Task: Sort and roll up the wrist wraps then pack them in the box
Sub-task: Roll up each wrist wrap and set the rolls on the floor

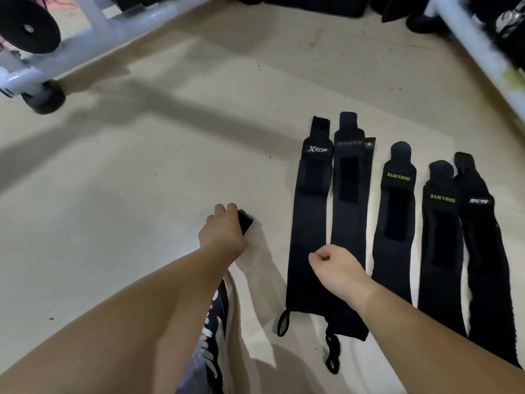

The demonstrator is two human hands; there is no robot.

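Pinching a rolled black wrap (pixel 245 221), the left grip (pixel 223 231) sits beside five flat wraps (pixel 352 194); right grip (pixel 332 265) curled, empty

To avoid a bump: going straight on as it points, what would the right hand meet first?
Probably the roll in the left hand; how high the right hand is, I cannot tell.

Unable to identify small black item (pixel 246 221) gripped under left hand (pixel 221 233); see only one corner past the fingertips. Cannot read grey print on wrap (pixel 350 223) just beyond right hand (pixel 338 268); lose its lower part behind that wrist. Cannot make out blurred white frame (pixel 93 24) far beyond left hand, cropped at top edge.
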